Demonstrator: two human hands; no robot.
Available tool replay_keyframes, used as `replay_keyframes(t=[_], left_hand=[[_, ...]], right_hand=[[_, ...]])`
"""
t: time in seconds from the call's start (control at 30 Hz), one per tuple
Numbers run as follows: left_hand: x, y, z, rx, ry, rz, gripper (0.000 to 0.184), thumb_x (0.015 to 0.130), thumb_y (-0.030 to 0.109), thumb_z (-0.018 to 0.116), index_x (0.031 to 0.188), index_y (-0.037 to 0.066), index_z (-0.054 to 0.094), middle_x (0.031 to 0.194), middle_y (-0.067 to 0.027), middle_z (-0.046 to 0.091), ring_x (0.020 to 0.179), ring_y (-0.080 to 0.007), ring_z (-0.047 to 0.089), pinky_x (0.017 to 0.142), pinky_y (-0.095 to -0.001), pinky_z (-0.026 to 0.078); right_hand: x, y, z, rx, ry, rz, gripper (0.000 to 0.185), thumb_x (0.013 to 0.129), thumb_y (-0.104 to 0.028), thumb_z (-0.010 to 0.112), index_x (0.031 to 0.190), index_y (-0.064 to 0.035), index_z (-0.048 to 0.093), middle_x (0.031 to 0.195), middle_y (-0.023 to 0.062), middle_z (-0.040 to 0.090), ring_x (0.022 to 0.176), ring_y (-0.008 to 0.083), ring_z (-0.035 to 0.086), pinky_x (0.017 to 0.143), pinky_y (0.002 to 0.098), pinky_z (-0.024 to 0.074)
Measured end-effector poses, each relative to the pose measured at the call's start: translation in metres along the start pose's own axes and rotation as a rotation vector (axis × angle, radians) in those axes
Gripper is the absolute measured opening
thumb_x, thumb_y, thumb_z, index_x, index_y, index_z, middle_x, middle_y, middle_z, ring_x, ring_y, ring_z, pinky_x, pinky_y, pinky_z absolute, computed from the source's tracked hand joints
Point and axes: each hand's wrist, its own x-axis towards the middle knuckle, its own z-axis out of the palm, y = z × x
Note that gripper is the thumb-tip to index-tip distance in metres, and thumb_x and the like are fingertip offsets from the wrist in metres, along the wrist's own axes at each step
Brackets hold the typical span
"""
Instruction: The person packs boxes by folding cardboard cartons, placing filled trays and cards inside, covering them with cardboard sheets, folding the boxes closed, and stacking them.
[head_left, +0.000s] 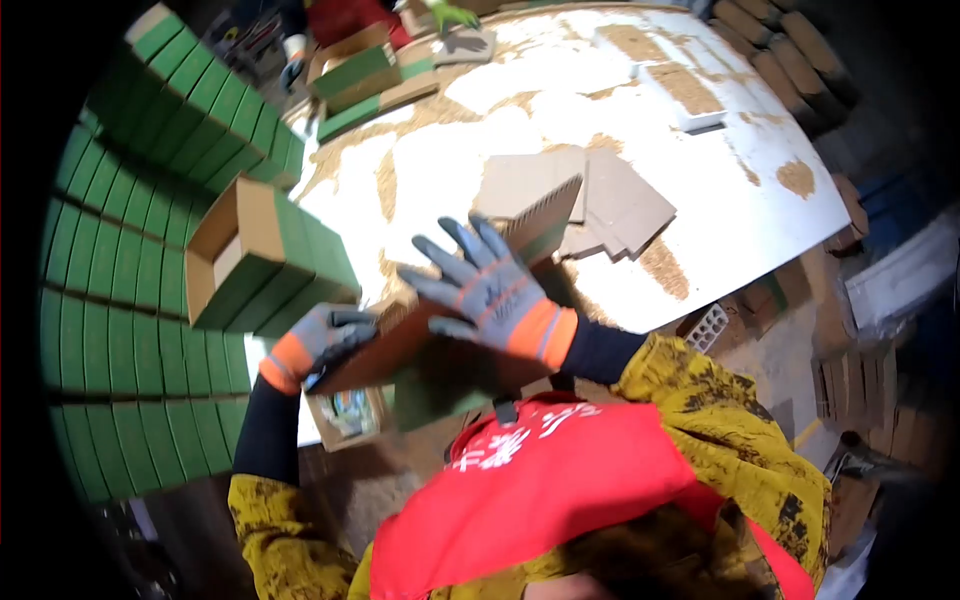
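A brown and green cardboard box (400,348) is tilted in front of my chest; whether it is flat or opened out I cannot tell. My left hand (318,345), in a grey and orange glove, curls its fingers around the box's left end. My right hand (492,295), gloved alike, lies across the upper brown side with its fingers stretched and spread. Beyond it, flat cardboard sheets (625,200) overlap on the white table (450,150). Below the left hand is a small open box (345,418) with colourful contents that I cannot make out.
Green boxes (120,340) are stacked high at the left, with an open box (240,250) beside them. Across the table a co-worker's gloved hand (455,15) is near another open box (355,70). Brown crumbs (797,179) and white foam trays (685,95) lie on the table.
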Motion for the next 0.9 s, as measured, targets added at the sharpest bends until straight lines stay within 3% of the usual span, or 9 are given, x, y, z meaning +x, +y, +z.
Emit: replay_keyframes(t=[0.2, 0.33, 0.47, 0.53, 0.57, 0.67, 0.7, 0.77, 0.9], left_hand=[[-0.022, 0.023, 0.015, 0.160, 0.562, 0.239, 0.013, 0.081, 0.011, 0.067, 0.081, -0.001, 0.062, 0.071, -0.0023, 0.060, 0.067, -0.0067, 0.051, 0.061, -0.0235, 0.043], [-0.048, 0.009, 0.003, 0.118, 0.786, 0.181, 0.024, 0.080, 0.012, 0.067, 0.067, 0.003, 0.049, 0.060, 0.0016, 0.043, 0.057, -0.0063, 0.037, 0.050, -0.0259, 0.034], [-0.013, -0.021, 0.065, 0.076, 0.677, 0.208, 0.025, 0.078, 0.020, 0.071, 0.071, 0.002, 0.055, 0.060, -0.0046, 0.053, 0.055, -0.0110, 0.047, 0.051, -0.0292, 0.040], [0.026, -0.043, 0.106, 0.617, 0.785, 0.538, 0.040, 0.075, 0.042, 0.072, 0.088, 0.005, 0.064, 0.081, -0.0159, 0.064, 0.076, -0.0298, 0.063, 0.069, -0.0369, 0.048], [0.036, -0.043, 0.100, 0.704, 0.409, 0.272, 0.054, 0.075, 0.053, 0.068, 0.097, 0.003, 0.064, 0.088, -0.0154, 0.065, 0.080, -0.0297, 0.063, 0.074, -0.0369, 0.049], [0.043, -0.061, 0.044, -0.716, -0.066, -0.105, 0.055, 0.085, 0.053, 0.054, 0.112, 0.005, 0.058, 0.091, -0.0137, 0.065, 0.081, -0.0334, 0.061, 0.081, -0.0383, 0.049], [0.041, -0.077, 0.031, -0.871, -0.151, 0.022, 0.044, 0.089, 0.042, 0.054, 0.112, 0.005, 0.056, 0.100, -0.0148, 0.062, 0.090, -0.0349, 0.058, 0.084, -0.0385, 0.048], [0.029, -0.092, 0.059, 0.112, 0.299, 0.572, 0.041, 0.088, 0.037, 0.057, 0.112, 0.003, 0.055, 0.107, -0.0152, 0.059, 0.095, -0.0344, 0.056, 0.086, -0.0383, 0.047], [0.011, -0.051, 0.125, 0.491, 0.789, 0.295, 0.054, 0.081, 0.032, 0.066, 0.121, 0.001, 0.049, 0.115, -0.0190, 0.052, 0.106, -0.0376, 0.048, 0.094, -0.0441, 0.037]], right_hand=[[-0.078, -0.021, -0.018, 0.174, 0.088, 0.074, 0.056, 0.083, -0.039, 0.058, 0.134, -0.0214, 0.042, 0.147, 0.0100, 0.030, 0.135, 0.0407, 0.022, 0.110, 0.0534, 0.0171], [-0.076, -0.008, -0.088, 0.525, 0.057, 0.131, 0.014, 0.071, -0.014, 0.071, 0.078, -0.0087, 0.060, 0.143, 0.0170, 0.035, 0.135, 0.0396, 0.024, 0.105, 0.0480, 0.0308], [-0.073, -0.009, -0.076, 0.586, -0.322, 0.014, 0.015, 0.071, -0.012, 0.068, 0.082, -0.0067, 0.059, 0.134, 0.0152, 0.043, 0.132, 0.0373, 0.030, 0.099, 0.0453, 0.0391], [-0.055, -0.022, -0.060, 0.756, -0.503, -0.024, 0.049, 0.072, -0.014, 0.065, 0.119, -0.0081, 0.052, 0.132, 0.0152, 0.045, 0.131, 0.0344, 0.034, 0.100, 0.0420, 0.0387], [-0.049, -0.023, -0.048, 0.854, -0.646, 0.069, 0.056, 0.074, -0.014, 0.062, 0.127, -0.0082, 0.046, 0.132, 0.0162, 0.046, 0.127, 0.0337, 0.039, 0.100, 0.0403, 0.0392], [-0.055, 0.011, 0.008, 0.908, -0.535, 0.430, 0.063, 0.076, -0.014, 0.056, 0.137, -0.0092, 0.038, 0.131, 0.0187, 0.048, 0.111, 0.0334, 0.055, 0.099, 0.0358, 0.0418], [-0.059, 0.006, 0.013, 0.769, -0.430, 0.442, 0.062, 0.077, -0.014, 0.057, 0.137, -0.0109, 0.039, 0.133, 0.0181, 0.045, 0.115, 0.0338, 0.051, 0.101, 0.0380, 0.0390], [-0.052, -0.007, 0.014, 0.325, -0.322, 0.269, 0.060, 0.079, -0.016, 0.058, 0.136, -0.0140, 0.041, 0.137, 0.0171, 0.040, 0.123, 0.0355, 0.042, 0.105, 0.0440, 0.0327], [0.014, -0.012, -0.012, -0.072, -0.072, 0.018, 0.069, 0.077, -0.029, 0.064, 0.138, -0.0147, 0.037, 0.141, 0.0169, 0.036, 0.127, 0.0389, 0.034, 0.108, 0.0507, 0.0234]])
